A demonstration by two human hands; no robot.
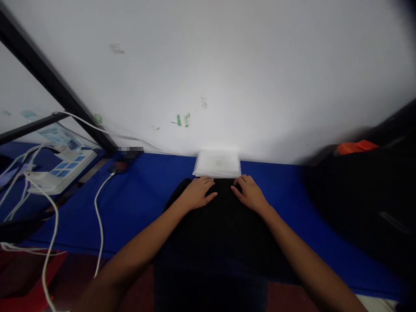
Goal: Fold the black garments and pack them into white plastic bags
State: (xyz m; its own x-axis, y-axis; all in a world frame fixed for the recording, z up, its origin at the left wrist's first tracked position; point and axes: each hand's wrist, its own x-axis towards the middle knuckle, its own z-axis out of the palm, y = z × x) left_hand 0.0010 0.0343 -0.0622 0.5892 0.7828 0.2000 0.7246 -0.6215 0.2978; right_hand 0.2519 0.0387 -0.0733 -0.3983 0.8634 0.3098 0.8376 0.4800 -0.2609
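Note:
A black item (224,225) that looks like fabric lies in front of me on the blue surface; its exact kind I cannot make out. My left hand (199,193) rests palm down on its far left part, fingers stretched out and thumb apart. On the far right part lies my right hand (249,192), its fingers slightly bent and apart. Neither hand grips anything that shows. Just beyond the fingertips, a flat white packet or stack (217,163) sits against the wall.
A large dark bag (367,203) with an orange piece (357,147) stands at right. Left are a black frame post (52,73), a white box with blue squares (66,171), a white cable (99,216) and a blurred dark device. The white wall (260,78) bounds the blue surface (139,212).

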